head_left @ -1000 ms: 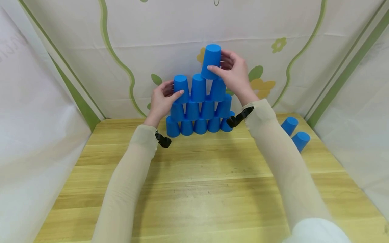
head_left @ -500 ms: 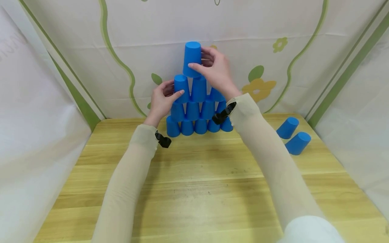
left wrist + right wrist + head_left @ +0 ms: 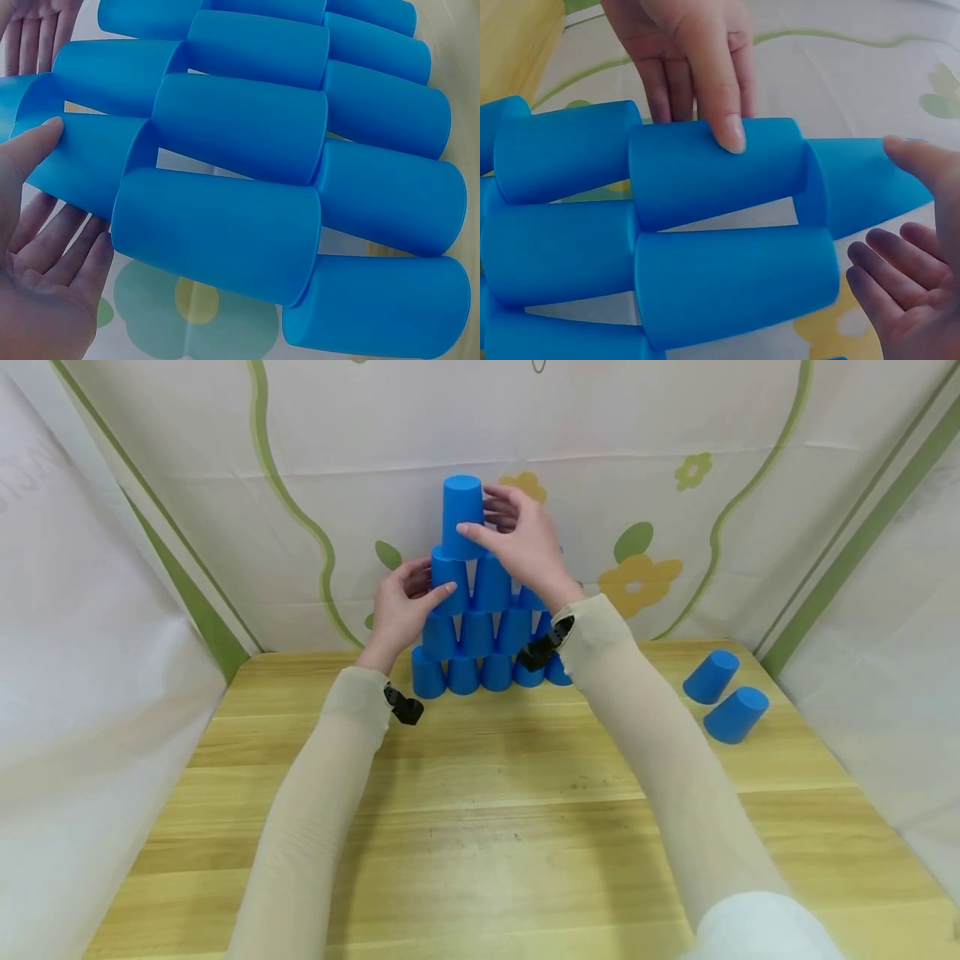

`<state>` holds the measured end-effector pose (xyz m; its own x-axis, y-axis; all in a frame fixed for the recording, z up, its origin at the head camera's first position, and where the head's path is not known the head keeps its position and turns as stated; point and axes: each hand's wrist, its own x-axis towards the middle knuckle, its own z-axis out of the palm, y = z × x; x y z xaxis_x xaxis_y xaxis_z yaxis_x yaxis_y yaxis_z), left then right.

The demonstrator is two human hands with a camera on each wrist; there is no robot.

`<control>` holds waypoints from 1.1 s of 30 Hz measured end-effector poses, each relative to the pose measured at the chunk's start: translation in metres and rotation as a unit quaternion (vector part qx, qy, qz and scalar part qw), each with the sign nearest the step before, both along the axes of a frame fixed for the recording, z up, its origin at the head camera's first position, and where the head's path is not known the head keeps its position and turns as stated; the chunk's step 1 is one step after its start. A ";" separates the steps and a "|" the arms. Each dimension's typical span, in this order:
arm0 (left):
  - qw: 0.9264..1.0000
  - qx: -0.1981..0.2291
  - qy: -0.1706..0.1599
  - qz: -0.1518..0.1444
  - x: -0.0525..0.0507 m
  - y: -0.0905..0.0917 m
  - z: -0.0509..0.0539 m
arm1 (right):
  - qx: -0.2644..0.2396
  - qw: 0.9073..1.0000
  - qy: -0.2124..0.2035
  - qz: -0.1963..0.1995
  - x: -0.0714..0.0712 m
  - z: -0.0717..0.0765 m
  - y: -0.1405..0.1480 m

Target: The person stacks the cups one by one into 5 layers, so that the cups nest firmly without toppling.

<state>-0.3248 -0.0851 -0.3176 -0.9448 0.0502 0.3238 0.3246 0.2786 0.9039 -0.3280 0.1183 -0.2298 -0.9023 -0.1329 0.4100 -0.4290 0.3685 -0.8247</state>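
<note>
An upside-down blue cup (image 3: 461,508) stands at the top of a pyramid of blue cups, its rim meeting the third row at the left. My right hand (image 3: 528,542) holds it, thumb in front and fingers behind. My left hand (image 3: 401,612) grips the left end cup (image 3: 447,583) of that row; its thumb lies on the front in the right wrist view. In the left wrist view, lower cups (image 3: 217,229) lie close beside this hand. My right forearm and hand hide part of the pyramid's right side.
Two more upside-down cups, a rear one (image 3: 711,677) and a front one (image 3: 737,715), stand at the right of the wooden table (image 3: 480,827). A white patterned cloth (image 3: 360,427) hangs close behind the pyramid, with cloth walls on both sides.
My right hand has carried its cup leftward across the third row, then slightly down onto the left end. My left hand has stayed at the same cup.
</note>
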 end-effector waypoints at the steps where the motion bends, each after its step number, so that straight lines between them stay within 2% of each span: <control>1: 1.000 0.000 0.000 0.000 0.000 0.000 0.000 | -0.006 1.000 0.005 0.003 0.000 0.000 0.002; 10: 1.000 0.001 -0.001 0.000 0.001 -0.003 -0.001 | -0.037 0.999 0.030 -0.015 0.013 0.002 0.040; 17: 1.000 0.001 0.004 -0.004 0.002 -0.003 -0.001 | -0.034 0.998 0.030 -0.052 0.028 -0.009 0.089; 21: 1.000 0.000 0.003 -0.003 0.002 -0.004 0.000 | -0.033 0.996 0.031 -0.073 0.036 -0.025 0.121; 27: 1.000 0.003 0.000 -0.004 0.003 -0.006 0.000 | -0.023 0.993 -0.009 -0.114 0.052 -0.059 0.172; 33: 1.000 0.004 -0.004 -0.005 0.001 -0.008 -0.001 | -0.004 0.984 -0.043 -0.171 0.072 -0.094 0.225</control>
<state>-0.3237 -0.0931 -0.3190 -0.9469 0.0574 0.3165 0.3200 0.2684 0.9086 -0.2555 0.3428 -0.3241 -0.9250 0.1873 0.3307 -0.2100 0.4734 -0.8554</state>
